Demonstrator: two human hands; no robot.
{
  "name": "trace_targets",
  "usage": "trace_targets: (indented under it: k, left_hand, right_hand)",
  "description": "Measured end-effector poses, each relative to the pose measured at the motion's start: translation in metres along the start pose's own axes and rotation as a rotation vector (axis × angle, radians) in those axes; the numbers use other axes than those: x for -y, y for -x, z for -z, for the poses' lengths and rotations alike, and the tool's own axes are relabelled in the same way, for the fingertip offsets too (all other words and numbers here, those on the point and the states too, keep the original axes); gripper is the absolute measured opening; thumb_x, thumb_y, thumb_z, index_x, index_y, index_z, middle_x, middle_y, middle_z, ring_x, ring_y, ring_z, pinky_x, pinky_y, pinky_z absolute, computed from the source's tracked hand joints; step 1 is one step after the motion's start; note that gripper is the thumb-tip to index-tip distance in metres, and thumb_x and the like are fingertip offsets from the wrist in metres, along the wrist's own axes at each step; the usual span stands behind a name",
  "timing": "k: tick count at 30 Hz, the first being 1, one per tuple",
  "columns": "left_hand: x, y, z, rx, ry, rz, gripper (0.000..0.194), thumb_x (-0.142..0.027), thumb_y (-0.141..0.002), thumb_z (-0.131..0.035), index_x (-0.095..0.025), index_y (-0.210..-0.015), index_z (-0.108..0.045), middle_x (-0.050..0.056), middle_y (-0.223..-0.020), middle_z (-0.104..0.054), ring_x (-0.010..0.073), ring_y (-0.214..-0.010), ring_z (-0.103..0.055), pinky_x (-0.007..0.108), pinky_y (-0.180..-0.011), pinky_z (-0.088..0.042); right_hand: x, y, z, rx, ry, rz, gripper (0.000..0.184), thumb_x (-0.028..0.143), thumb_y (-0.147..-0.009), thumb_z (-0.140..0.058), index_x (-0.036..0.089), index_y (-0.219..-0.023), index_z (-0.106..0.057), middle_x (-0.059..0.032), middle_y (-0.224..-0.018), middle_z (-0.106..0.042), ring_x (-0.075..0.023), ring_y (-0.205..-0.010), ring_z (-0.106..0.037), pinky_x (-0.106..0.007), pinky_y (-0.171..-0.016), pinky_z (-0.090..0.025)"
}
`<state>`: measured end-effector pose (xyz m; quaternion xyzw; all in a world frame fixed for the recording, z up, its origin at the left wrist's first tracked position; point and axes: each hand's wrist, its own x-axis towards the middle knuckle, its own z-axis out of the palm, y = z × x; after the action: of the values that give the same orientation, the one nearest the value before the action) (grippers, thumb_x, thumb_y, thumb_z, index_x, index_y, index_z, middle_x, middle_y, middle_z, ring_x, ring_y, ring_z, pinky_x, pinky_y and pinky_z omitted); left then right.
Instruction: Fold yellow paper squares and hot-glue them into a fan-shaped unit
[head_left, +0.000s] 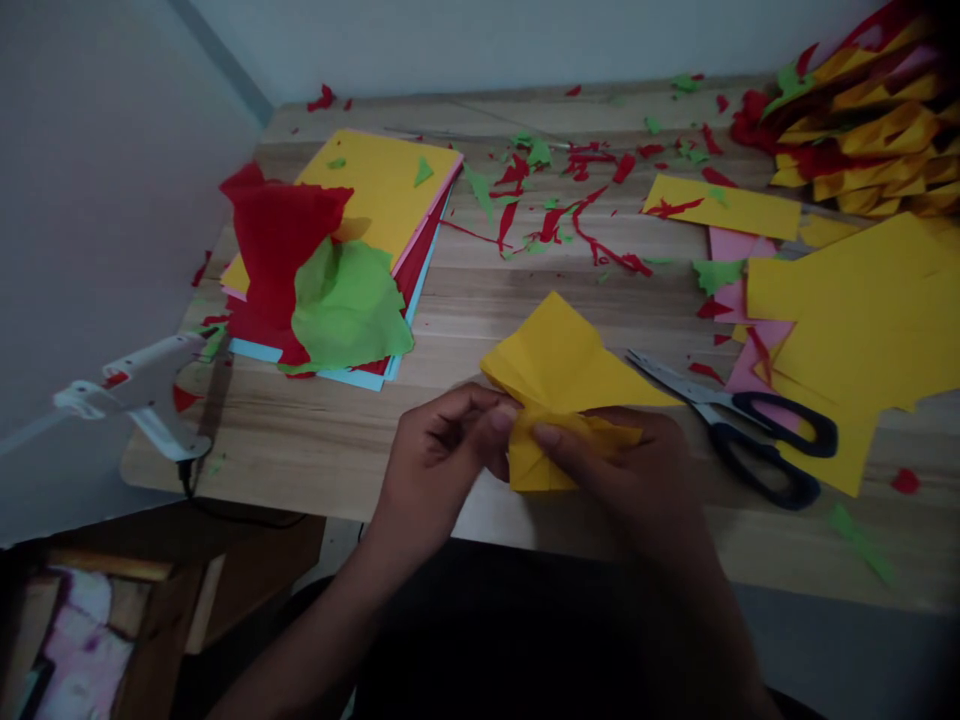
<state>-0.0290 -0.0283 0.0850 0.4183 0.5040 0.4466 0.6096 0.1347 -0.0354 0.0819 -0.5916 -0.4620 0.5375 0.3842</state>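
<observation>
Both hands pinch a folded piece of yellow paper above the front edge of the table. My left hand grips its left side between thumb and fingers. On the right side, the thumb of my right hand presses on the lower folds, its other fingers hidden behind the paper. The upper part of the paper fans out in creased, pointed flaps, and a squarish part hangs below the thumbs. Just right of my right hand lie scissors with dark handles, their blades slightly apart and pointing up-left.
A white glue gun stands at the left edge with its cord trailing. Behind it, red and green crepe paper lie on stacked coloured sheets. Scraps litter the back. Yellow sheets and a folded-paper pile are at right.
</observation>
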Motion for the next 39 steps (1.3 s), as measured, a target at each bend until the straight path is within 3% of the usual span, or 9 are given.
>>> trace_targets:
  k: [5, 8, 13, 15, 18, 21, 24, 32, 39]
  left_hand:
    - [0.0, -0.002, -0.001, -0.036, -0.009, 0.01, 0.014, -0.023, -0.075, -0.079, -0.019, -0.068, -0.068, -0.003, -0.06, -0.058, 0.0072, -0.053, -0.05, 0.018, -0.048, -0.044]
    - [0.004, -0.005, 0.002, 0.019, 0.182, 0.137, 0.017, -0.027, -0.075, -0.08, -0.018, -0.068, -0.067, 0.0, -0.067, -0.061, 0.0083, -0.059, -0.053, 0.02, -0.053, -0.046]
    - [0.004, -0.009, 0.003, 0.091, 0.314, 0.35, 0.027, -0.042, -0.082, -0.074, -0.017, -0.081, -0.065, -0.002, -0.066, -0.053, 0.007, -0.053, -0.047, 0.018, -0.047, -0.041]
    - [0.006, -0.008, 0.003, 0.019, 0.252, 0.216, 0.026, -0.043, -0.088, -0.069, -0.019, -0.096, -0.064, -0.001, -0.075, -0.057, 0.0082, -0.057, -0.051, 0.02, -0.05, -0.044]
    - [0.01, -0.002, 0.002, -0.249, -0.116, -0.32, 0.025, -0.031, -0.084, -0.076, -0.024, -0.103, -0.061, -0.001, -0.091, -0.059, 0.0114, -0.077, -0.057, 0.024, -0.07, -0.051]
    - [0.011, 0.007, 0.0, -0.217, -0.611, -0.674, 0.038, -0.025, -0.073, -0.085, -0.023, -0.102, -0.06, 0.002, -0.1, -0.058, 0.0168, -0.096, -0.057, 0.03, -0.087, -0.05]
    - [0.011, 0.009, -0.002, -0.106, -0.725, -0.597, 0.031, -0.025, -0.08, -0.08, -0.021, -0.102, -0.059, 0.002, -0.1, -0.06, 0.0147, -0.09, -0.058, 0.027, -0.08, -0.05]
    - [0.021, 0.002, -0.002, -0.113, -0.4, -0.278, 0.01, -0.029, -0.096, -0.062, -0.024, -0.104, -0.066, -0.001, -0.09, -0.069, 0.0088, -0.076, -0.062, 0.019, -0.068, -0.051]
    - [0.023, -0.005, -0.008, -0.208, -0.701, -0.639, 0.011, -0.017, -0.089, -0.07, -0.02, -0.098, -0.065, -0.001, -0.094, -0.07, 0.0089, -0.087, -0.065, 0.021, -0.081, -0.052]
  right_hand:
    - [0.002, 0.0, 0.001, 0.053, -0.042, 0.072, 0.011, 0.033, -0.077, -0.078, 0.026, -0.068, -0.076, 0.0028, -0.066, -0.074, -0.0138, -0.059, -0.067, -0.022, -0.054, -0.054]
    - [-0.001, -0.002, 0.003, 0.102, -0.134, 0.083, 0.006, 0.032, -0.077, -0.079, 0.029, -0.082, -0.079, 0.0024, -0.084, -0.079, -0.0166, -0.077, -0.073, -0.026, -0.07, -0.059]
    - [-0.007, -0.004, 0.006, 0.219, -0.176, 0.045, 0.008, 0.03, -0.082, -0.075, 0.024, -0.077, -0.077, 0.0025, -0.075, -0.076, -0.0133, -0.069, -0.068, -0.021, -0.065, -0.054]
    - [-0.007, -0.005, 0.006, 0.185, -0.195, 0.027, 0.009, 0.031, -0.081, -0.075, 0.023, -0.079, -0.077, 0.0016, -0.077, -0.076, -0.0133, -0.07, -0.068, -0.021, -0.064, -0.053]
    - [-0.005, -0.006, 0.004, 0.076, -0.18, 0.036, 0.009, 0.03, -0.079, -0.077, 0.023, -0.073, -0.074, 0.0033, -0.069, -0.071, -0.0114, -0.059, -0.061, -0.02, -0.054, -0.048]
    - [-0.003, -0.005, 0.003, 0.021, -0.145, 0.067, 0.009, 0.031, -0.079, -0.077, 0.024, -0.074, -0.075, 0.0034, -0.069, -0.071, -0.0119, -0.06, -0.062, -0.022, -0.054, -0.049]
    - [-0.004, -0.003, 0.002, -0.025, -0.13, 0.075, 0.01, 0.035, -0.082, -0.076, 0.026, -0.077, -0.077, 0.0032, -0.074, -0.076, -0.0118, -0.065, -0.066, -0.021, -0.06, -0.052]
    - [-0.01, -0.005, 0.0, 0.017, -0.118, 0.048, 0.005, 0.029, -0.08, -0.076, 0.026, -0.077, -0.08, 0.004, -0.076, -0.078, -0.0109, -0.067, -0.069, -0.019, -0.062, -0.054]
    - [-0.008, -0.007, -0.007, -0.094, -0.122, 0.078, 0.004, 0.028, -0.078, -0.078, 0.026, -0.076, -0.08, 0.0041, -0.072, -0.078, -0.0111, -0.066, -0.07, -0.019, -0.062, -0.055]
